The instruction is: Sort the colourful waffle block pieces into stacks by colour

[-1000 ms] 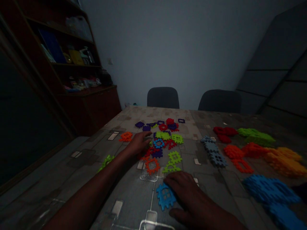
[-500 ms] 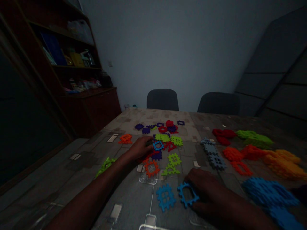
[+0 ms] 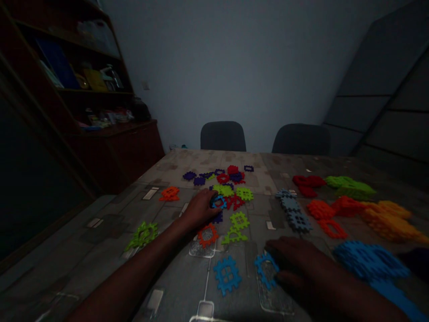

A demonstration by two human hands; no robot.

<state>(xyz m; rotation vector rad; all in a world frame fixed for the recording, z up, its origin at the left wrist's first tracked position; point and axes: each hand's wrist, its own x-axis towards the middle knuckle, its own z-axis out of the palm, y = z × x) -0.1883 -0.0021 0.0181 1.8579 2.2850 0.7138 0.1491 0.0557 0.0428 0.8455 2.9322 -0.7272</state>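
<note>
In the head view the light is dim, and the left hand (image 3: 201, 208) hides the tabletop (image 3: 179, 288) beneath it. Its fingers and thumb curve around the near-left side of a small blue ring (image 3: 224, 204) in the middle cluster, covering part of its edge; whether they grip it I cannot tell. A purple piece (image 3: 218, 218) just below the thumb shows only in part. The right hand (image 3: 295, 259), very dark, covers the right edge of a blue frame (image 3: 260, 269) in the near part of the tabletop; fingers and thumb stand apart around that edge, and whether they pinch it is also unclear. The two hands are well apart, both forearms cut off by the bottom of the picture. At the far right, a dark thing (image 3: 415, 260) beside the blue stack (image 3: 370, 259) is cut by the border and too dim to name; the cupboard's (image 3: 130, 143) shelf contents blur into shadow. Against half a second ago, the blue frame lies farther from the blue window piece (image 3: 227, 273) and looks narrower. The left thumb now reaches below the ring, and red pieces that showed beside that hand are covered. More of the green pile (image 3: 143, 236) shows beyond the left forearm. The orange frame (image 3: 200, 236) lies as before, just below the cluster.
</note>
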